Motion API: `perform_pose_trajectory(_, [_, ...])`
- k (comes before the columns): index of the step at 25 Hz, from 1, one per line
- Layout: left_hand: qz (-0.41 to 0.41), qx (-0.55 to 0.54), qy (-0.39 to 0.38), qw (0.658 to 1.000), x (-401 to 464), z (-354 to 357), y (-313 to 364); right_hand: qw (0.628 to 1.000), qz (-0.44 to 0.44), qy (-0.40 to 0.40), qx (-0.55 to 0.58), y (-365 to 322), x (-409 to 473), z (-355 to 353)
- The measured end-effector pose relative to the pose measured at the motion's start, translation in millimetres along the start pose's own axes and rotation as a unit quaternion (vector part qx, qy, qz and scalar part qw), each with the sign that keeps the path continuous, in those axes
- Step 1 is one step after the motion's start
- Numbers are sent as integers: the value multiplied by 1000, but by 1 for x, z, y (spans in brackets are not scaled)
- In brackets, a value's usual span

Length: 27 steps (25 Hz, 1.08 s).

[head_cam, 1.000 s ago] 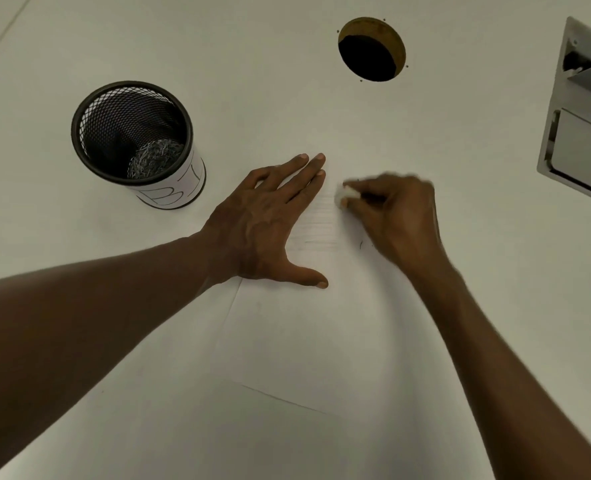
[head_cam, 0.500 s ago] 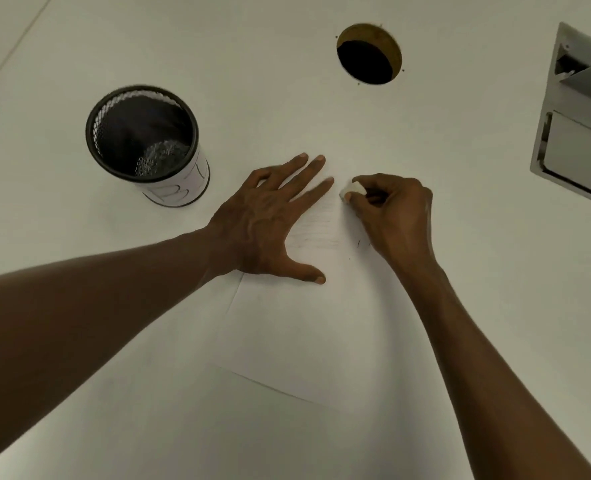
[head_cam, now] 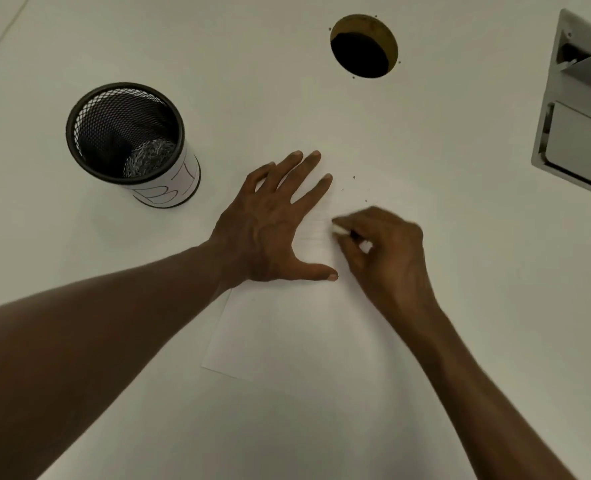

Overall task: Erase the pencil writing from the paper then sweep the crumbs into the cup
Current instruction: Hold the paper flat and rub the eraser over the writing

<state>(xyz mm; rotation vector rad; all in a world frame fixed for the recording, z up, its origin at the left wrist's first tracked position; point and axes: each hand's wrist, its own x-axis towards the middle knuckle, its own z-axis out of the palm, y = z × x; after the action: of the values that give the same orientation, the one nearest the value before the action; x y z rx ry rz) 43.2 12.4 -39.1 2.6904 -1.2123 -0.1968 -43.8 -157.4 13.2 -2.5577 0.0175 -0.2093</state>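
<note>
Head view: erasing step; left hand (head_cam: pixel 270 223) flat, pinning paper (head_cam: pixel 287 334), right hand (head_cam: pixel 387 251) pinching eraser (head_cam: pixel 339 229). Next, sweep crumbs (head_cam: pixel 353 177) left toward cup (head_cam: pixel 127 140).

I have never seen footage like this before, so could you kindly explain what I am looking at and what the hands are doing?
There is no machine here: a person wears a camera on the head, looking down at their own bare arms. The left hand lies flat with spread fingers, pinning a sheet of paper to the white table. The right hand pinches a small white eraser against the paper. A few dark crumbs lie just beyond. A black mesh cup stands to the left, apart from the paper. The dark round hole is in the tabletop.
</note>
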Motion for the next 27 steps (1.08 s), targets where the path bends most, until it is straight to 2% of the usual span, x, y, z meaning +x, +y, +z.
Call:
perform_pose_trajectory(2, [-3,-2,-7,1000,0,-2,0,1000,-11,-14,1,-1,-4,-3])
perform_pose_trajectory(6, [-2,1,-13,1000,1,-2,0,1000,10,20,-3,19,60,-4])
perform_pose_trajectory(8, [-2,2,-15,1000,2,-1,1,1000,0,20,-1,20,46,-3])
perform_pose_trajectory(11, [-5,6,-14,1000,1,-2,0,999,-19,-27,10,5,1,-4])
perform_pose_trajectory(15, [-6,6,-10,1000,1,-1,1,1000,2,17,22,16,64,0])
perform_pose_trajectory(17, [-5,9,-15,1000,2,-1,1,1000,-7,13,17,16,54,2])
perform_pose_trajectory(19, [-6,11,-18,1000,2,-1,1,999,-10,-35,11,4,12,-1])
perform_pose_trajectory(21, [-7,10,-16,1000,0,-3,0,998,-21,-61,14,1,6,-7])
perform_pose_trajectory(24, [-3,6,-13,1000,1,-2,1,1000,-16,-22,-5,13,50,-6])
perform_pose_trajectory(27, [0,6,-10,1000,2,-1,0,999,-25,-34,7,8,21,-4])
